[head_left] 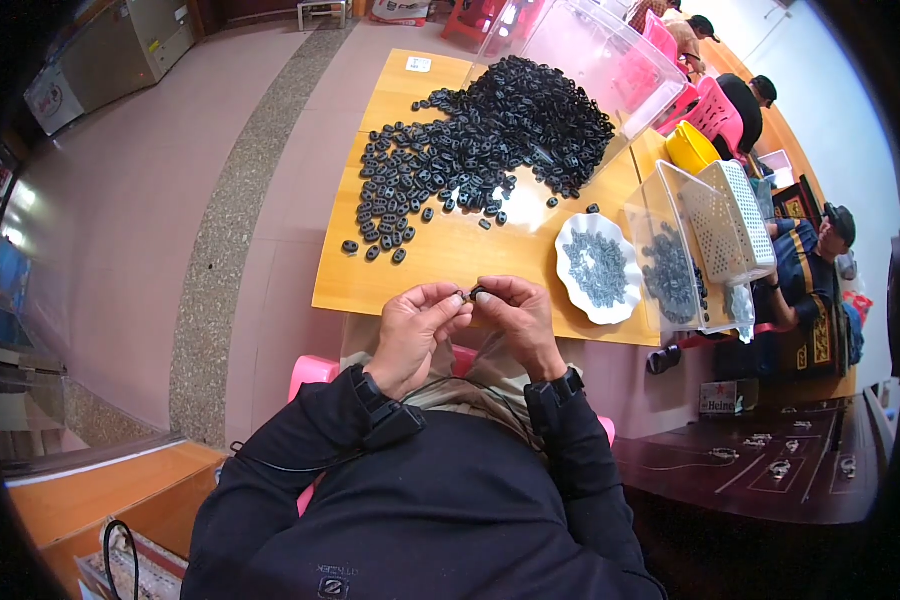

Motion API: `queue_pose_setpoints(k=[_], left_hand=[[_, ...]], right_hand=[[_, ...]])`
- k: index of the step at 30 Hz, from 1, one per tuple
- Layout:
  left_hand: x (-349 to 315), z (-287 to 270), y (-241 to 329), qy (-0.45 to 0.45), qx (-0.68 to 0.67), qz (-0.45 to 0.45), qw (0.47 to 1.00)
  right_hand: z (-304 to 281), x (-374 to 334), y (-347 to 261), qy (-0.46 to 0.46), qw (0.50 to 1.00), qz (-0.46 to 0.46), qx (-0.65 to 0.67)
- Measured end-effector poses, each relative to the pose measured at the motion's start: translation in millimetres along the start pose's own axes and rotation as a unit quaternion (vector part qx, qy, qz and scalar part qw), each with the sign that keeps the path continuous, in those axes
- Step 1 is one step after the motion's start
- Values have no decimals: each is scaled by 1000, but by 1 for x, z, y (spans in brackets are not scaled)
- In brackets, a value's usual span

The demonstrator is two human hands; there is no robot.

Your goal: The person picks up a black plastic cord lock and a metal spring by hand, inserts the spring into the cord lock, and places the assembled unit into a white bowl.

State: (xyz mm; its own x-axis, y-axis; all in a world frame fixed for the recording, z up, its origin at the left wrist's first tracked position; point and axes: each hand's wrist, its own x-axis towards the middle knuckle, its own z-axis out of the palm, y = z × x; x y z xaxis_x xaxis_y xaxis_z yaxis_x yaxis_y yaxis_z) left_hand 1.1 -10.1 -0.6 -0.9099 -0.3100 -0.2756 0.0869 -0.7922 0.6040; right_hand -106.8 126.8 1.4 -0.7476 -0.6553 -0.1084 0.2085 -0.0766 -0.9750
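A small white rectangular label (418,64) sits at the far left corner of the yellow-brown wooden table (450,262); its print is too small to read. A pale printed mark (333,587) shows on the wearer's black top, and more print on a cardboard box (718,398) to the right.

One white wavy-rimmed bowl (610,315) stands at the near right, filled with small translucent grey pieces (598,268). Beyond its right side are one clear plastic bin (660,190), one white perforated basket (735,195) and one yellow basin (692,148). The black oval two-holed plastic pieces (540,120), heaped at the far side and spreading left, are too many to count; they point every way.

Two hands meet at the near edge, the left hand (415,335) and right hand (520,322) fingertip to fingertip. The right pinches a small black piece (478,293); its long axis cannot be told.
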Motion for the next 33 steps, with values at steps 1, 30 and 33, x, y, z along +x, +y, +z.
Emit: queue_pose_setpoints(k=[1,30,33], left_hand=[[0,1,0,0,0,0,1000],[1,-3,-3,30,40,-10,999],[1,-2,-2,32,36,-14,999]], right_hand=[[1,-1,-1,4,1000,5,1],[-3,-3,3,-18,1000,-1,9],[-2,-4,1,-17,1000,1,0]])
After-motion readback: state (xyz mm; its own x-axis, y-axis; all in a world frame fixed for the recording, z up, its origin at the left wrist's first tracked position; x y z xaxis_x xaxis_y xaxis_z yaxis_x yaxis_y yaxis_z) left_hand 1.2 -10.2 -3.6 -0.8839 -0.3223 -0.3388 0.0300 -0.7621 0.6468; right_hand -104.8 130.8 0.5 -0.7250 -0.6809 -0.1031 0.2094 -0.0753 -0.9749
